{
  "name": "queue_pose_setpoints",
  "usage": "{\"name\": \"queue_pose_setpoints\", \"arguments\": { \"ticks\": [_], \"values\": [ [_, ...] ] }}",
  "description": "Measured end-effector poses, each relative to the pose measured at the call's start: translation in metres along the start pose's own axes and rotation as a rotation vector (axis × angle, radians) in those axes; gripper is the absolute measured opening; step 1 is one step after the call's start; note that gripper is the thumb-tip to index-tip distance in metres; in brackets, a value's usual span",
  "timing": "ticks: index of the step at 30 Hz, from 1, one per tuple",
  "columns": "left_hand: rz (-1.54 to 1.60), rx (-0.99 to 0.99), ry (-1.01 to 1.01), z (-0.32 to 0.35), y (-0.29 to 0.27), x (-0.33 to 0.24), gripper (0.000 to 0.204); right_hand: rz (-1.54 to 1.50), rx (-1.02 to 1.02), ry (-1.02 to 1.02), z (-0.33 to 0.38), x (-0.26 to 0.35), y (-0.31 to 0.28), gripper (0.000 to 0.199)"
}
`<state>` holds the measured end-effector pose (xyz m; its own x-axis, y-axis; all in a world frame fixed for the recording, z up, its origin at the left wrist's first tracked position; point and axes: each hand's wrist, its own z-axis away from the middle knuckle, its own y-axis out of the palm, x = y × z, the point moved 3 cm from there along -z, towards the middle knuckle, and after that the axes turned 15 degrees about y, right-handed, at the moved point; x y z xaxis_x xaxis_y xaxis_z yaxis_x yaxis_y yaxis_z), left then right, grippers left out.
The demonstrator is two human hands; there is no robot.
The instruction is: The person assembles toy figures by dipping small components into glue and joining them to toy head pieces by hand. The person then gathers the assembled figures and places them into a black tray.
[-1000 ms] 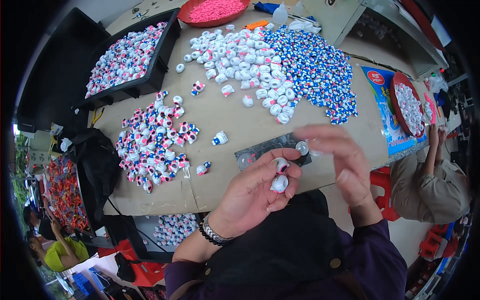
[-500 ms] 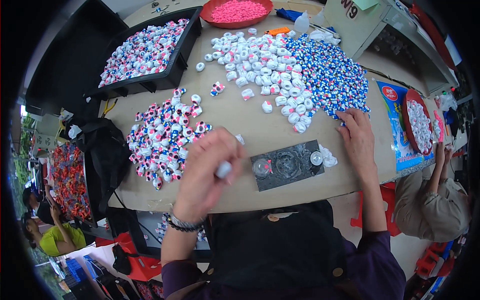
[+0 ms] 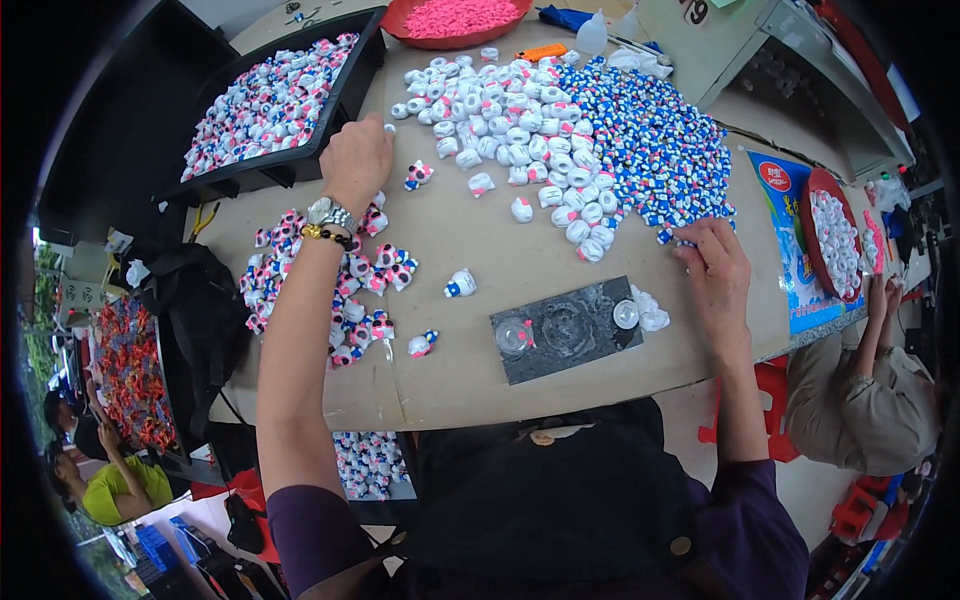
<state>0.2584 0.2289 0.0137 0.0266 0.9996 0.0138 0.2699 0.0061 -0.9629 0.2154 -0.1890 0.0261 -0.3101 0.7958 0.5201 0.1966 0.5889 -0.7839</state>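
Half a second ago the left hand (image 3: pixel 357 155) is blurred above the near part of the bench (image 3: pixel 450 375), with a whitish piece in its fingers. Now it is far forward, beside the black tray (image 3: pixel 352 85). A lone white head (image 3: pixel 390 129) lies on the bench at its fingertips; whether they touch it, I cannot tell. The back of this hand faces up and the fingers are hidden, so I cannot tell if it holds anything.

The right hand (image 3: pixel 717 265) stays at the near edge of the blue pieces (image 3: pixel 665 150). Its thumb and forefinger are bent and close together there, but I cannot tell if a piece is between them.

Because the left arm has moved, two separate figures, one upper (image 3: pixel 460 283) and one lower (image 3: pixel 423 343), show again on the bench, while the forearm covers part of the figure pile (image 3: pixel 265 275). The dark slab (image 3: pixel 610 335) is between the two arms, touched by neither hand. So the hands, together one second ago, are now well apart, each near different parts: white on the left, blue on the right.
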Motion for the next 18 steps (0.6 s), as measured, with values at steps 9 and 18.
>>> {"name": "queue_pose_setpoints", "arguments": {
  "ticks": [9, 18],
  "values": [
    [0.652, 0.026, 0.109, 0.009, -0.003, -0.018, 0.022, -0.898, 0.24, 0.472, -0.002, -0.003, -0.005, 0.027],
    [0.845, -0.09, 0.017, 0.024, -0.02, -0.013, 0.024, -0.971, 0.271, 0.604, 0.004, -0.003, -0.001, 0.025]
  ]
}}
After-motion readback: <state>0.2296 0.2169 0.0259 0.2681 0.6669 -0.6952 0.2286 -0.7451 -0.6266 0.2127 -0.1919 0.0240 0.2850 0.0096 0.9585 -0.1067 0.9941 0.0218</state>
